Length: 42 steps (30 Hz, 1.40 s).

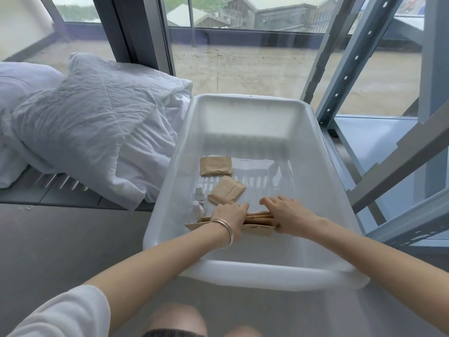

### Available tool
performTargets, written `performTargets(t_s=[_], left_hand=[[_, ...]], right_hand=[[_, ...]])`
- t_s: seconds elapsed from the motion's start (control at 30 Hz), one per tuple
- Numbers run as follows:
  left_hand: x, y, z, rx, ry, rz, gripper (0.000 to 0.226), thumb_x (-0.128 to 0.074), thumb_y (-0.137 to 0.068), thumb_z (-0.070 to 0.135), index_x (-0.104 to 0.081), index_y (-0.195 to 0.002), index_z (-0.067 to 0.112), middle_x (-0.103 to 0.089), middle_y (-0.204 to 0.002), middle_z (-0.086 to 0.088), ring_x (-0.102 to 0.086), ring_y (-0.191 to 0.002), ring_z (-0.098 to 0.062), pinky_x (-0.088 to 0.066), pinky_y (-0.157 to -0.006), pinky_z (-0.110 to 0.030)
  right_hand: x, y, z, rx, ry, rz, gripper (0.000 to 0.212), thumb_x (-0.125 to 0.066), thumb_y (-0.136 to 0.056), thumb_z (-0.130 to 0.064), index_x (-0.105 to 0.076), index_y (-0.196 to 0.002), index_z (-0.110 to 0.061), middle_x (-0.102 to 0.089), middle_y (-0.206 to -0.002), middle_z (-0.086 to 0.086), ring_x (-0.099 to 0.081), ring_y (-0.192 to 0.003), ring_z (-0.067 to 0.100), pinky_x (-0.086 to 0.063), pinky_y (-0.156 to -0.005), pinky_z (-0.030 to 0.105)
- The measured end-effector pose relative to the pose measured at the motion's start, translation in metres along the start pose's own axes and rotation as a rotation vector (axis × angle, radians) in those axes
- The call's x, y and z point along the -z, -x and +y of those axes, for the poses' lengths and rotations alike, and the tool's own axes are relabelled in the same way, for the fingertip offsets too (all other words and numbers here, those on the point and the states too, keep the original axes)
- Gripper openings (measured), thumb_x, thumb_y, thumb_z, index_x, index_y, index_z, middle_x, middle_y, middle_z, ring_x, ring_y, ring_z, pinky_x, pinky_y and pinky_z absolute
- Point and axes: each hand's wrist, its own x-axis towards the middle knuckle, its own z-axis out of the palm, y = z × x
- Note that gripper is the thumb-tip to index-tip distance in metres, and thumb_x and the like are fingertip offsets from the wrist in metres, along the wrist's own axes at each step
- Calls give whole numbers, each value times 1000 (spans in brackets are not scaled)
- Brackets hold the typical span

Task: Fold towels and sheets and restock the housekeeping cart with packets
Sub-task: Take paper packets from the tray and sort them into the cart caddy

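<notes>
A translucent white plastic bin [245,273] stands on the floor in front of me. Both of my hands are inside it. My left hand [230,214], with a silver bangle at the wrist, and my right hand [285,212] press together on a stack of brown paper packets [257,226] standing on edge near the bin's front wall. Two more brown packets lie flat on the bin floor: one [227,190] just beyond my left hand, another [215,165] farther back. Small white bottles [198,203] sit at the bin's left side.
Crumpled white bedding and a quilted pillow [85,117] are heaped to the left by the window. A grey metal shelving rack [364,69] rises at the right, close to the bin. Floor-to-ceiling glass is behind. Grey floor lies at the lower left.
</notes>
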Motion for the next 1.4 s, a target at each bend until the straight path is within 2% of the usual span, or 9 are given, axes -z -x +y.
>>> performTargets(t_s=[0.2, 0.37, 0.5, 0.6, 0.7, 0.9, 1.13, 1.27, 1.4], left_hand=[[5, -3, -7, 20, 41, -56, 43, -62, -80, 15, -40, -118, 13, -57, -119, -7, -57, -110, -29, -43, -76, -35], [11, -1, -23, 65, -15, -80, 35, -59, -84, 17, -50, -117, 11, -58, -120, -9, -57, -110, -30, -45, -83, -36], [8, 1, -31, 48, -3, -115, 42, -64, -81, 19, -46, -117, 9, -59, -116, -11, -57, -108, -30, -47, -82, -38], [11, 7, -47, 70, -46, -164, 44, -65, -80, 15, -45, -119, 10, -58, -116, -9, -56, -110, -28, -47, -80, -35], [10, 11, -59, 63, -31, -152, 39, -61, -81, 8, -47, -117, 10, -57, -119, -9, -56, -111, -27, -46, -83, -36], [12, 17, -63, 48, -18, -97, 33, -54, -85, 4, -49, -118, 10, -56, -121, -8, -56, -112, -27, -45, -78, -35], [39, 18, -58, -27, 192, -64, 47, -60, -87, 38, -51, -124, 10, -57, -122, -6, -54, -112, -26, -46, -92, -35], [53, -27, -60, -1, -14, 123, 33, -47, -95, 19, -51, -127, 13, -54, -128, -7, -50, -118, -27, -47, -93, -40], [43, -74, -44, 43, -145, -100, 44, -60, -87, 32, -48, -124, 12, -53, -126, -9, -51, -115, -29, -47, -93, -46]], right_hand=[[3, -7, -27, 194, -122, -65, 48, -57, -82, -11, -39, -127, -9, -47, -121, 8, -43, -110, 26, -42, -89, 39], [14, -6, -41, 75, -283, -277, 95, -74, -72, -47, -22, -143, -11, -40, -137, 4, -35, -126, 23, -33, -105, 43], [9, -11, -60, -10, -19, -63, 84, -67, -71, -60, -36, -129, -7, -48, -128, 5, -42, -123, 25, -16, -111, 56], [8, -19, -72, 23, -133, 62, 65, -66, -77, -43, -38, -124, -9, -50, -124, 5, -47, -116, 25, -34, -91, 35], [5, -26, -84, 43, -195, 81, 56, -67, -76, -36, -39, -117, -10, -51, -118, 5, -49, -111, 26, -32, -71, 30], [9, -40, -95, -18, -214, -19, 40, -73, -69, -30, -43, -93, -18, -60, -97, 3, -59, -89, 26, -36, -62, 29], [10, -28, -44, 63, 6, 59, 32, -64, -75, -24, -55, -104, -13, -61, -105, 5, -60, -95, 27, -32, -62, 28], [4, -18, -22, 175, 155, 179, 35, -79, -45, -27, -63, -75, -18, -61, -71, -5, -60, -59, 15, -28, -42, 22], [-4, -24, -10, 68, 1, 107, 34, -55, -82, -20, -54, -114, -11, -57, -112, 5, -56, -102, 25, -34, -65, 28]])
